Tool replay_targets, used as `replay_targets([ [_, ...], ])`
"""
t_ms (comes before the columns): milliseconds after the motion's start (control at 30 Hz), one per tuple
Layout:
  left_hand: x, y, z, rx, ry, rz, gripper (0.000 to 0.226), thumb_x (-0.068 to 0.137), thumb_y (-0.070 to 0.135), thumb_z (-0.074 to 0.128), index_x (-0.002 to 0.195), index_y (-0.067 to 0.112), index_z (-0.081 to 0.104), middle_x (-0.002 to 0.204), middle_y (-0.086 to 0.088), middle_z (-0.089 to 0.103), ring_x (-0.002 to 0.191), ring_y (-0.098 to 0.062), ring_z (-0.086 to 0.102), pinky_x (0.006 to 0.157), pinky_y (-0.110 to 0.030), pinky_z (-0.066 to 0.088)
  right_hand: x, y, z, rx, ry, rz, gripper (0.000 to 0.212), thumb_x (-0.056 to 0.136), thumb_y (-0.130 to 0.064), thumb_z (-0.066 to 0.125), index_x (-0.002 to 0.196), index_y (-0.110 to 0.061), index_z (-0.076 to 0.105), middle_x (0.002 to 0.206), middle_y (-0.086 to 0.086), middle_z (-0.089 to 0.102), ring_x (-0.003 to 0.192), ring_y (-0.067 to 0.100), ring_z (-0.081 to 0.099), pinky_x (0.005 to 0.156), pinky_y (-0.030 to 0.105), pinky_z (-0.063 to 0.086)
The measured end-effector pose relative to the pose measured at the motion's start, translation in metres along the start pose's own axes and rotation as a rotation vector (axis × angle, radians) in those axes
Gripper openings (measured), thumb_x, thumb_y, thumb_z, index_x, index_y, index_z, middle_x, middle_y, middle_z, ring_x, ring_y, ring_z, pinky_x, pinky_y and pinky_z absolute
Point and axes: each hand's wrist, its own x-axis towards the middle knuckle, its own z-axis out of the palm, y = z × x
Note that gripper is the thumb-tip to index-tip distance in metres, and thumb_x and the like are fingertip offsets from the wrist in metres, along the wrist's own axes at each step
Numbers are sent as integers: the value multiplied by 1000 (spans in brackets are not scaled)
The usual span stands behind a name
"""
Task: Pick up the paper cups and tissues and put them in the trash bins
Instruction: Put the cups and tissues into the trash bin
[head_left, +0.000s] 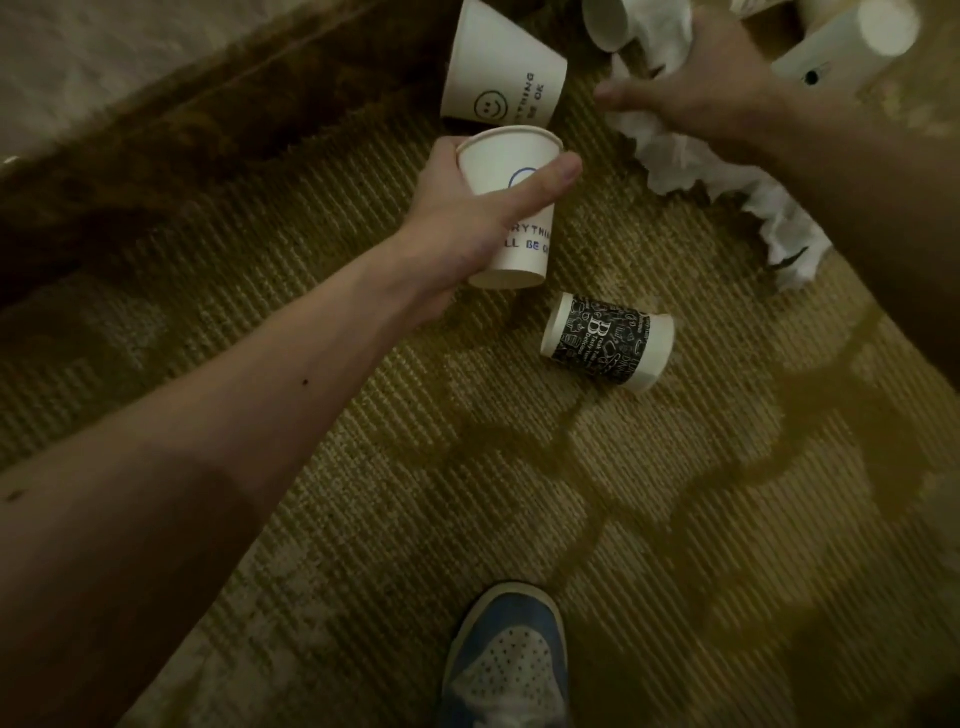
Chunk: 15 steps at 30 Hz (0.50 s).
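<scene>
My left hand (467, 228) grips a white paper cup (511, 218) with blue print, held above the carpet. Just beyond it another white cup with a smiley face (498, 67) lies on the floor. A black-patterned cup (608, 340) lies on its side on the carpet below my left hand. My right hand (696, 83) reaches down onto crumpled white tissues (727, 176) at the upper right; its fingers are curled over the tissue. A further white cup (605, 23) lies at the top edge, partly hidden by my right hand.
The floor is olive ribbed carpet (519, 493) with dark wavy lines. A dark strip and a pale surface (130, 57) run along the upper left. A white object (841, 47) sits at the top right corner. My blue and white shoe (509, 660) stands at the bottom centre.
</scene>
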Motion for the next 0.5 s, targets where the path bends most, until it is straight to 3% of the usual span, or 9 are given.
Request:
replay_targets([
  [33, 0, 0, 1, 3, -5, 2, 78, 67, 43, 87, 128, 23, 42, 115, 0, 62, 98, -16, 69, 80, -40, 61, -5, -6, -5, 34, 24, -5, 79, 77, -52, 75, 139, -16, 42, 122, -11, 50, 105, 2, 45, 57, -1, 40],
  [100, -1, 1, 5, 1, -17, 10, 80, 66, 42, 87, 128, 22, 42, 116, -1, 62, 100, -17, 68, 80, -40, 61, -12, -14, -18, 33, 74, 7, 75, 76, -58, 73, 133, -16, 47, 109, -14, 50, 91, 0, 49, 44, -1, 36],
  [167, -3, 2, 9, 4, -26, 17, 85, 61, 45, 87, 129, 21, 42, 117, -2, 61, 101, -17, 68, 81, -40, 60, -14, -16, -30, 58, 64, 68, 70, 76, -61, 70, 130, -20, 53, 106, -15, 55, 86, -1, 54, 58, 7, 44],
  [233, -4, 3, 15, 1, -38, 22, 91, 55, 49, 86, 129, 21, 42, 116, -2, 61, 100, -16, 68, 81, -40, 61, -19, -16, -42, 129, 45, 130, 60, 81, -54, 69, 131, -23, 54, 112, -14, 59, 95, 1, 59, 75, 17, 50],
  [333, -4, 2, 22, 1, -61, 26, 91, 53, 51, 87, 127, 23, 43, 117, -2, 61, 101, -18, 68, 82, -41, 60, -32, -14, -55, 227, 21, 129, 41, 91, -32, 66, 128, -15, 55, 111, -6, 65, 85, 1, 67, 68, 19, 57],
  [400, -5, 1, 26, 5, -76, 23, 92, 50, 53, 86, 126, 24, 44, 118, -2, 61, 102, -19, 67, 84, -42, 59, -41, -13, -58, 361, -39, 96, 25, 94, -14, 62, 117, -8, 54, 101, 1, 64, 78, 6, 68, 70, 28, 61],
  [500, -4, 0, 30, 3, -85, 30, 95, 45, 53, 85, 126, 23, 44, 116, -1, 62, 100, -17, 68, 81, -41, 60, -47, -7, -58, 357, -113, 85, 11, 96, -7, 57, 106, -6, 52, 84, 3, 60, 64, 5, 62, 59, 18, 52],
])
